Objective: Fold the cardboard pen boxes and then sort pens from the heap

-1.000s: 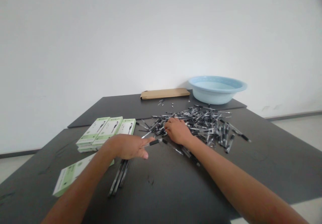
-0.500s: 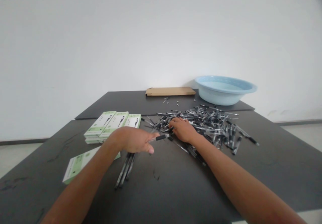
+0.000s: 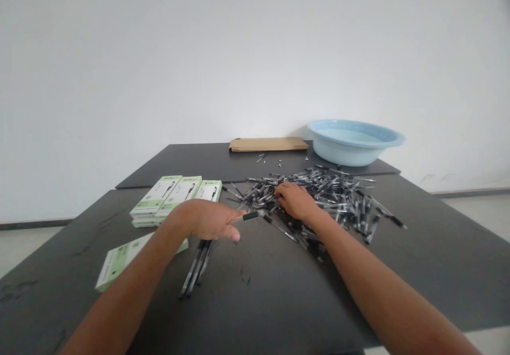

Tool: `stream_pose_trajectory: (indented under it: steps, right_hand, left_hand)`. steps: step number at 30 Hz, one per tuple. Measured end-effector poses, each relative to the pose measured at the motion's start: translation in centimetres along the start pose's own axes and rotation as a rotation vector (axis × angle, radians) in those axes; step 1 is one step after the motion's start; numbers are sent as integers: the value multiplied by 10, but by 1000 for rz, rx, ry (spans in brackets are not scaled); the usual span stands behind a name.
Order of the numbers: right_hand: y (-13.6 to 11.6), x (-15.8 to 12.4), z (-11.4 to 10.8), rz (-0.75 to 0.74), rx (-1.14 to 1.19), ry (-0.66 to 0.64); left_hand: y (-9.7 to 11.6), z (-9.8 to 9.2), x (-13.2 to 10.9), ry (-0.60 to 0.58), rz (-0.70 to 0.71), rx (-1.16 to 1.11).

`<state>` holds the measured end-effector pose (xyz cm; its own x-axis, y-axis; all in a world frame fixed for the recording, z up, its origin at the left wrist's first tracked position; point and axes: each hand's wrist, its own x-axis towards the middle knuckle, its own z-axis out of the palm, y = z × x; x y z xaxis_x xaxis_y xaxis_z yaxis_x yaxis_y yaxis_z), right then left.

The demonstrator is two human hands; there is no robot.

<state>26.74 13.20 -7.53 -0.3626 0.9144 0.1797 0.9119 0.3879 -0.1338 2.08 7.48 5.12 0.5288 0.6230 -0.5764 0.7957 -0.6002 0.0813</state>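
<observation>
Over piled pens (image 3: pixel 332 185), right hand's (image 3: pixel 297 201) hold is unclear; left hand (image 3: pixel 209 220) clasps a pen (image 3: pixel 251 216).

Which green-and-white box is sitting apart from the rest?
The box nearest the camera, partly hidden by the left arm. The other boxes sit bunched together farther back.

The pens (image 3: pixel 365 214) look like clear, glossy plastic with matt black grips (image 3: pixel 251 216); boxes (image 3: pixel 151 202), smooth printed card; basin (image 3: pixel 350 155), smooth plastic; worktop (image 3: pixel 279 302), matt, scuffed.
</observation>
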Motion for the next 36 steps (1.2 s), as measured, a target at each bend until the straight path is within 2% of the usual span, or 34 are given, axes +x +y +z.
stream_pose_trajectory:
  steps: [6,14,18,26,36]
  right_hand:
    - [16,-2,-6,25,13,-8]
    - [31,-3,-13,91,9,43]
    - [28,-2,-12,68,6,48]
    - [3,14,3,17,-46,-11]
    - [13,14,5,5,-56,-60]
  left_hand:
    - [-5,0,3,-22,7,-11]
    - [-7,0,7,-28,11,-12]
    - [-8,1,11,-40,-3,-32]
    - [-7,4,12,-48,-8,-105]
    - [-7,6,10,-43,4,-182]
